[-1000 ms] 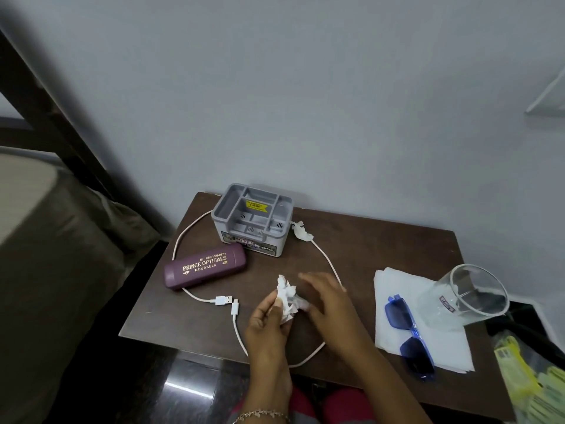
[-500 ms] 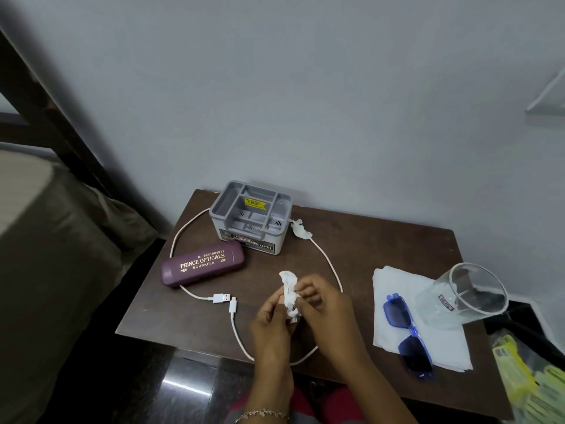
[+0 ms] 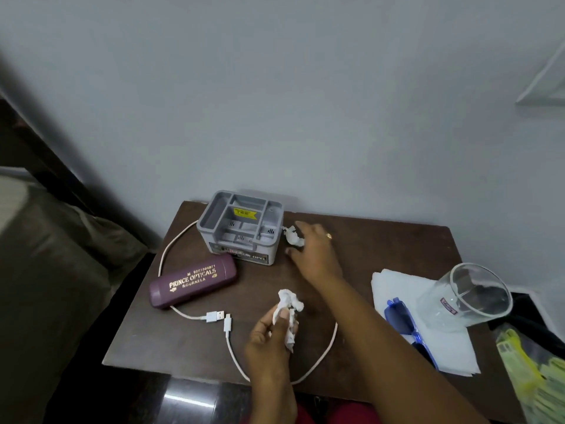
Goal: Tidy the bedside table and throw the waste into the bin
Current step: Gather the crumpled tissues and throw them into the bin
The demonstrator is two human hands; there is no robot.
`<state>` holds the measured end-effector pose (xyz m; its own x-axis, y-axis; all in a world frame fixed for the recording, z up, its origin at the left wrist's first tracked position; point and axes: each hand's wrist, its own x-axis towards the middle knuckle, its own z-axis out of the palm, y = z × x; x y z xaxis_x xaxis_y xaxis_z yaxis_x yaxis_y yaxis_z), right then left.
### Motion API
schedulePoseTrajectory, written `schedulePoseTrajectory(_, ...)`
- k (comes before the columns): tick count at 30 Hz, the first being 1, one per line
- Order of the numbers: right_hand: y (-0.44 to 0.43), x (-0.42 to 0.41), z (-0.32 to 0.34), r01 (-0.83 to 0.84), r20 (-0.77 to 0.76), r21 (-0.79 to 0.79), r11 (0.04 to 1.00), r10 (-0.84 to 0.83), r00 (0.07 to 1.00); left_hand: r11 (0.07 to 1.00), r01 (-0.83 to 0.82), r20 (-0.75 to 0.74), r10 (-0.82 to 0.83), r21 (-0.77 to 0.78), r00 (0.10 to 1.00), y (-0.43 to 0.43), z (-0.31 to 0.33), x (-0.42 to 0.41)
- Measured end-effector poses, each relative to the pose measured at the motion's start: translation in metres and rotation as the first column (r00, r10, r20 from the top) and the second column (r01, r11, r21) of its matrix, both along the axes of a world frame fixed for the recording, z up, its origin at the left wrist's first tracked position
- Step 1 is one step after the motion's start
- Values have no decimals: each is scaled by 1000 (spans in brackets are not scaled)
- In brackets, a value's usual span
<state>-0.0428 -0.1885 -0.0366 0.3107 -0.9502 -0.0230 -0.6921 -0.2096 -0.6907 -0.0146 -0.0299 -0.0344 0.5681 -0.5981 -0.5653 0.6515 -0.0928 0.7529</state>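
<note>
the table (image 3: 382,240) is barely begun, i'd say. beyond the left hand (image 3: 272,335) sit the grey box (image 3: 241,228) and purple case (image 3: 192,284); far right of it, a glass (image 3: 467,295); a cable (image 3: 324,350) loops round it. that hand grips a crumpled tissue (image 3: 289,304); the right hand (image 3: 315,249), fingers spread and holding nothing, is at a smaller scrap (image 3: 293,236) beside the box. binning remains.

Two arms over the surface (image 3: 189,341), both bare from the wrist right to the picture's edge. Right hand (image 3: 315,252): there's a ring (image 3: 329,235), small and gold-toned, though its detail is too fine to read. Left hand (image 3: 272,335): bare, like its forearm. Just below the surface's near edge, between the forearms, a strip of red cloth (image 3: 351,414) shows. It's clothing, but I can't tell the cut.
</note>
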Motion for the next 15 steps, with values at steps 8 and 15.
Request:
schedulePoseTrajectory(8, 4, -1, 3, 186, 195, -154, 970, -154, 969, 1000, 11, 1, -11, 1, 1000, -1, 2, -5)
schedulePoseTrajectory(15, 98, -80, 39, 103, 595, 401, 910, -345, 726, 996, 75, -89, -80, -52, 993, 2, 12, -8)
